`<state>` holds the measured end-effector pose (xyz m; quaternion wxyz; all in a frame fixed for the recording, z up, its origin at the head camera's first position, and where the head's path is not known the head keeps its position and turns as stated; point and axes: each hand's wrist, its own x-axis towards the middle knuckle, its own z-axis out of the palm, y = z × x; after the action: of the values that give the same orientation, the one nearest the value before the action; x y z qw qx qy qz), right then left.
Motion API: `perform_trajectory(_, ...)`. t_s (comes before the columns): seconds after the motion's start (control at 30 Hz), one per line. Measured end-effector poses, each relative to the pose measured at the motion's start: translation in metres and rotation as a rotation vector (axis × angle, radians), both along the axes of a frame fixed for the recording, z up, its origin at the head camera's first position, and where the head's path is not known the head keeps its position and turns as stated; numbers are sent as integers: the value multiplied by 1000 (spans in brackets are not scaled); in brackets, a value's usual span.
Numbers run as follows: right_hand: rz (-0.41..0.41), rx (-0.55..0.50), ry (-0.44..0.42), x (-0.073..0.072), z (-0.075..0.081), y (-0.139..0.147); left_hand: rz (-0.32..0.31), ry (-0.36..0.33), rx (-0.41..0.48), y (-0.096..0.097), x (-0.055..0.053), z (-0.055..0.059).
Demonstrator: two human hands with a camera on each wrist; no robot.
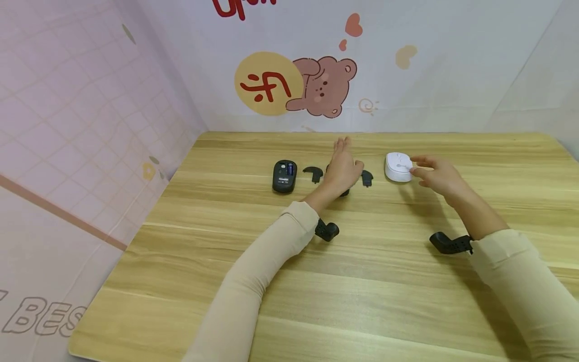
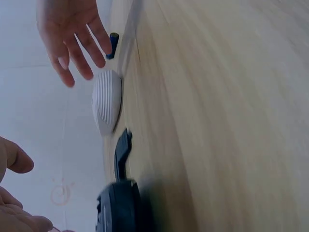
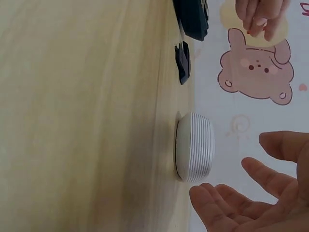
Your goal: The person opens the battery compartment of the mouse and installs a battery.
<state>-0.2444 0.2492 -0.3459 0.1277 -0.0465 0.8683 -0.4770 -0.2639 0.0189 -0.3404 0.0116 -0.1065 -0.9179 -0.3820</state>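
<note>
My left hand (image 1: 342, 168), fingers extended, is over a black computer mouse (image 2: 118, 208) that it mostly hides in the head view. Black curved cover pieces lie on either side of it, a left cover (image 1: 313, 174) and a right cover (image 1: 367, 178). Further left, another black mouse (image 1: 285, 177) rests upside down with its battery bay uncovered and a blue battery (image 1: 290, 168) inside. My right hand (image 1: 438, 177) is spread and holds nothing, its fingertips right by the side of a small white rounded object (image 1: 398, 167) with ribbed sides.
In the left wrist view a dark blue battery (image 2: 112, 46) lies beyond the white object, near the right hand's fingers. Everything rests toward the back of a wooden table (image 1: 353, 291). A printed cloth (image 1: 429, 70) hangs behind it. Black wrist mounts stick out under both sleeves.
</note>
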Motion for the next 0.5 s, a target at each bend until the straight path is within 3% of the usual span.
perform_trajectory(0.23, 35, -12, -50, -9, -3, 1, -64, 11, -37, 23, -1, -3)
perform_trajectory(0.37, 81, -9, -62, -10, -2, 0, -93, 35, -132, 35, -2, -9)
perform_trajectory(0.5, 118, 11, -73, -10, -3, -1, -140, 12, -260, 48, -2, -16)
